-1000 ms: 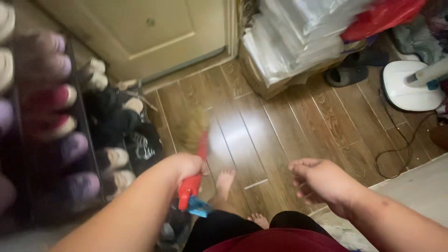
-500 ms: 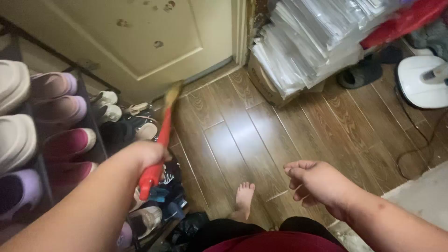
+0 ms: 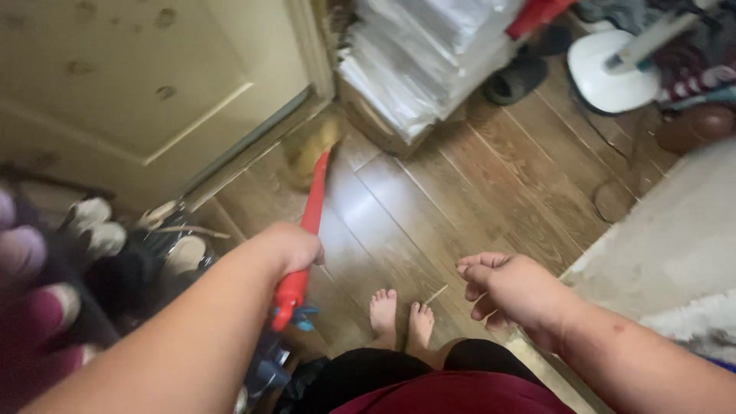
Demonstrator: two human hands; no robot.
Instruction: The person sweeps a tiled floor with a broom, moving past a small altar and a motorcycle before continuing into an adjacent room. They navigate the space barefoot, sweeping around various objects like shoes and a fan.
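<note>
Red-handled broom sits gripped in the closed left hand, its straw bristles on the wooden floor near the door. The right hand hangs loosely curled, holding nothing, above two bare feet.

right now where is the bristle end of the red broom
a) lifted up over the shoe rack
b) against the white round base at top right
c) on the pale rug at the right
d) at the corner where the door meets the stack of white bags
d: the left hand grips the red broom, and its blurred straw bristles sit low on the wooden floor by the foot of the door, beside the stack of white bags.
</note>
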